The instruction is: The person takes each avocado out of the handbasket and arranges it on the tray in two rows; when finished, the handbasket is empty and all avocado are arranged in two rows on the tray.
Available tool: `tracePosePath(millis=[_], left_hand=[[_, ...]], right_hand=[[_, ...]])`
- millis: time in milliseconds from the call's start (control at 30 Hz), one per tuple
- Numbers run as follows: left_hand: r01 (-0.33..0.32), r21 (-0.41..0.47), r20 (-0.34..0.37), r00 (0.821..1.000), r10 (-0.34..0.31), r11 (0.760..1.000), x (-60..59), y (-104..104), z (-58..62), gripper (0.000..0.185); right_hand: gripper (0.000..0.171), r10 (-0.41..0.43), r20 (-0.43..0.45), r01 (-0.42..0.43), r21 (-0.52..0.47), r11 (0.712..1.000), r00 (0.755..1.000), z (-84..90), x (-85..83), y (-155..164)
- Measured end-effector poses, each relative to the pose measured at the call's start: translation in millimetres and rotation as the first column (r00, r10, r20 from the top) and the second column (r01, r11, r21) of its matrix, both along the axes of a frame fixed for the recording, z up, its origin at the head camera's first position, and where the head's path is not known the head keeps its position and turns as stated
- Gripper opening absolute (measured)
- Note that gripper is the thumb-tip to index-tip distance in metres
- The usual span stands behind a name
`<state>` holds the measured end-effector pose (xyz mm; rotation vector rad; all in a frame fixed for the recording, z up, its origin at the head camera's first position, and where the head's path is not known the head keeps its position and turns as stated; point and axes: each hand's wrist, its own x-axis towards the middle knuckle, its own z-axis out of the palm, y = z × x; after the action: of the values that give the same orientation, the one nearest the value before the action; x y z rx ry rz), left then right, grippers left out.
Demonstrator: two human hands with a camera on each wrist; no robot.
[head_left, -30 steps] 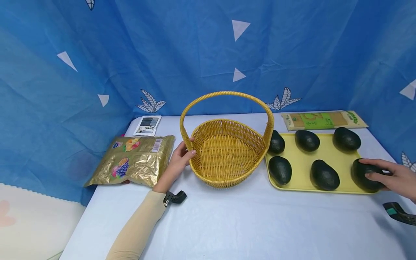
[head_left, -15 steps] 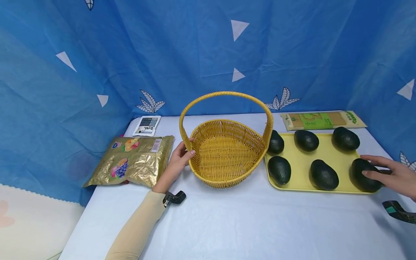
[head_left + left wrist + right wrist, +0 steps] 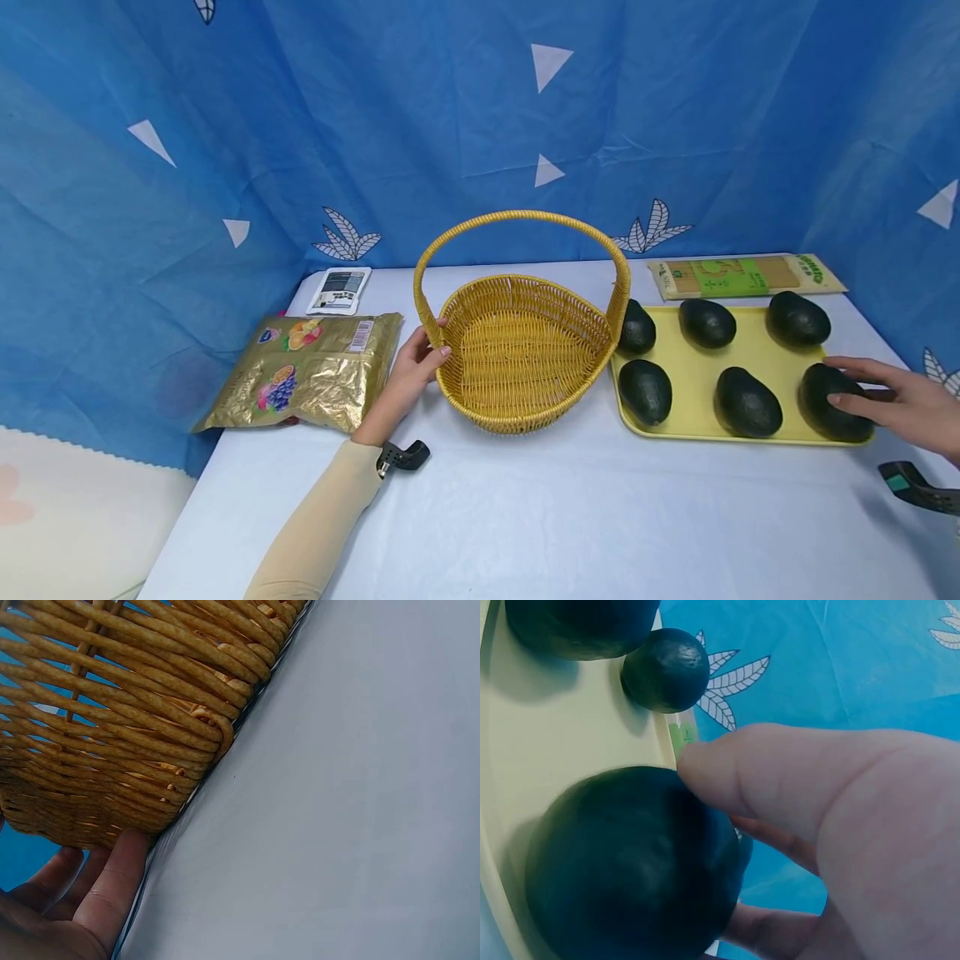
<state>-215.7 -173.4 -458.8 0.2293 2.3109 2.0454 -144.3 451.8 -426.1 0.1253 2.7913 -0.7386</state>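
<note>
My left hand (image 3: 418,360) grips the left rim of a yellow wicker basket (image 3: 517,417), thumb over the rim and fingers against its outer wall (image 3: 135,712). The basket has a tall hoop handle (image 3: 517,217) and holds nothing. To its right a pale yellow tray (image 3: 697,375) carries several dark green avocados. My right hand (image 3: 896,402) is curled round the front right avocado (image 3: 821,404), which still rests on the tray. In the right wrist view the thumb lies on top of that avocado (image 3: 630,862) and fingers wrap behind it.
A gold snack bag (image 3: 307,371) lies left of the basket, a small white packet (image 3: 340,289) behind it. A green and tan packet (image 3: 746,277) lies behind the tray. Blue curtains close off the back and both sides. White tablecloth (image 3: 562,517) stretches to the front.
My right hand has closed more round the front right avocado and nudged it slightly left on the tray. The left hand and the basket have stayed put.
</note>
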Motion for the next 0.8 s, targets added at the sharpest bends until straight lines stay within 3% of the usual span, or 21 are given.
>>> tracePosePath(millis=[367,500,600,667,733,800], left_hand=[[0.003,-0.012,-0.004,1.0,-0.003,1.0,0.8,0.3,0.1,0.053],[0.003,-0.015,-0.003,1.0,-0.003,1.0,1.1,0.2,-0.4,0.054],[0.004,-0.015,-0.001,1.0,-0.004,1.0,1.3,0.3,0.2,0.054],[0.002,-0.013,-0.004,1.0,-0.002,1.0,1.4,0.4,0.8,0.054],[0.003,-0.014,-0.005,1.0,-0.003,1.0,1.4,0.4,1.2,0.053],[0.003,-0.018,-0.008,1.0,-0.003,1.0,1.4,0.1,1.1,0.053]], right_hand=[[0.063,0.052,-0.05,-0.052,0.008,0.999,0.997,3.9,1.0,-8.0],[0.04,0.006,-0.117,-0.003,0.022,1.0,0.993,-18.6,-6.3,11.6],[0.041,-0.023,-0.135,0.028,0.032,0.999,0.991,-37.1,-13.2,30.9],[0.053,-0.03,-0.134,0.035,0.036,0.999,0.991,-45.6,-16.7,41.3],[0.058,-0.039,-0.138,0.044,0.037,0.998,0.99,-49.1,-17.7,46.7],[0.054,-0.049,-0.159,0.059,0.056,0.997,0.986,-49.0,-16.6,44.9]])
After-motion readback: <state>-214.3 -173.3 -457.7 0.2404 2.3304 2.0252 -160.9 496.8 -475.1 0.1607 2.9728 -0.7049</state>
